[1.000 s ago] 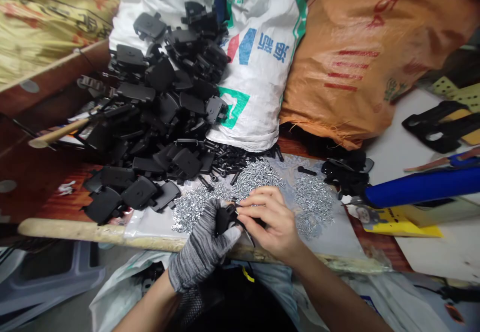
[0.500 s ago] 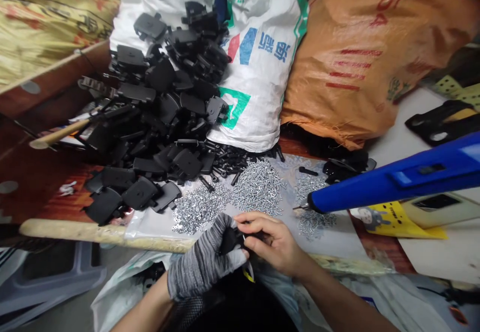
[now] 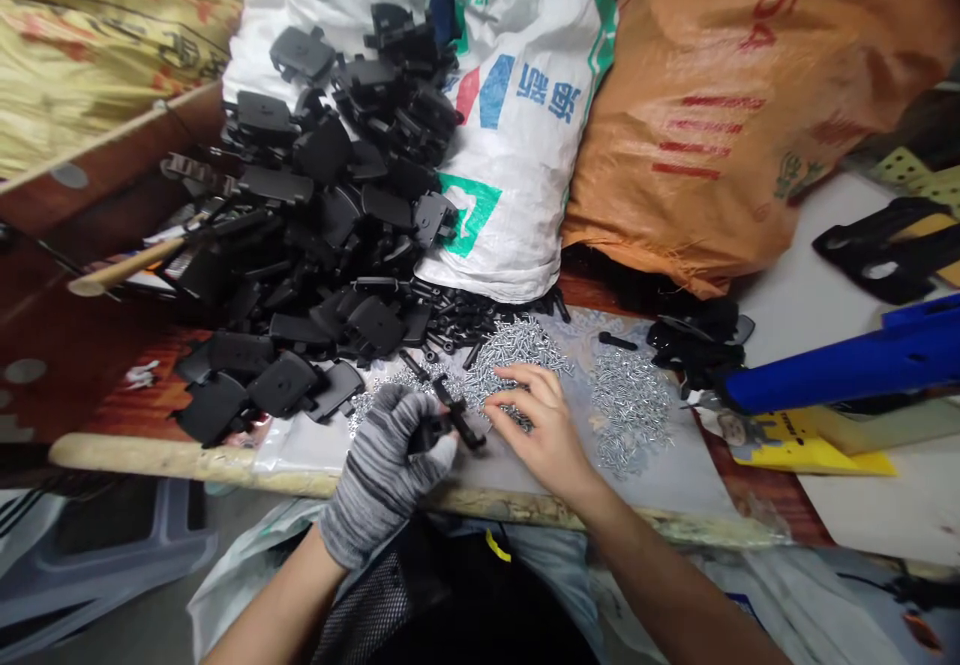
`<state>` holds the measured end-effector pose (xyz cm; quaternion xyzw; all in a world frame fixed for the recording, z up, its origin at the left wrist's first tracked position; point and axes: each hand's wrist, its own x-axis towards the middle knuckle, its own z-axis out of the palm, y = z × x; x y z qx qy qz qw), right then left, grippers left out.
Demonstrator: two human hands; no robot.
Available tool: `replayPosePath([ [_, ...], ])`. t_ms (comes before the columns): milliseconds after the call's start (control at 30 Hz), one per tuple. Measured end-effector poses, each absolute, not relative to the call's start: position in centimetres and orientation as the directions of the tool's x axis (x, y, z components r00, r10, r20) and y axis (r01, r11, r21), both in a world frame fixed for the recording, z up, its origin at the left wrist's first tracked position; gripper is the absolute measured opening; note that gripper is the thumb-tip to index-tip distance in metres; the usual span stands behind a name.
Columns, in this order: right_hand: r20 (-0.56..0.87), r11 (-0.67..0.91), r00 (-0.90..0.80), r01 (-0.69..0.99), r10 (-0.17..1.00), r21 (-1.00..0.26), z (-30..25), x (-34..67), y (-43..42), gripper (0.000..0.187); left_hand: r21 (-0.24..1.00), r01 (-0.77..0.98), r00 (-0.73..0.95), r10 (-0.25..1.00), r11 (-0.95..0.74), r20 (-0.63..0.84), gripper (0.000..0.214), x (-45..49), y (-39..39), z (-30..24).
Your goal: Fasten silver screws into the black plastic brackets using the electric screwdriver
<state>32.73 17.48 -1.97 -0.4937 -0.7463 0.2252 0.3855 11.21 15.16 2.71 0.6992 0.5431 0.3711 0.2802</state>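
My left hand point(image 3: 394, 470), in a grey fingerless-style knit glove, is closed around a black plastic part point(image 3: 456, 413) whose narrow end sticks out to the right. Its palm hides the rest of that part. Bare, my right hand point(image 3: 551, 435) reaches over the near side of a heap of silver screws point(image 3: 517, 350), fingers stretched and apart, with nothing visible between them. Small silver nuts point(image 3: 390, 375) lie behind the glove, partly covered by it. Another pile of screws point(image 3: 631, 410) spreads to the right of my right hand.
Black plastic covers point(image 3: 337, 215) are heaped at left against a white woven sack point(image 3: 517, 165). Small black pins point(image 3: 465, 310) lie below it. An orange sack point(image 3: 697, 115) stands at back right. From the right edge juts a blue electric screwdriver point(image 3: 840, 360). A wooden handle point(image 3: 127, 267) protrudes at left.
My hands have parted: the left moved slightly left and up with the black part, the right came off it and opened over the screws. The blue screwdriver has swung to the right.
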Motion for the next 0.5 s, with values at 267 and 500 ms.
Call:
replayPosePath([
  [267,0.321,0.452,-0.352,0.830,0.879,-0.328,-5.0,30.2,18.3,0.008,0.591,0.599,0.302,0.836,-0.541,0.459,0.030,9.7,16.5,4.2],
  [500,0.477,0.487,-0.252,0.735,0.842,-0.472,-3.2,31.5,19.1,0.010,0.449,0.602,0.388,0.733,-0.660,0.558,0.030,10.3,16.7,3.7],
])
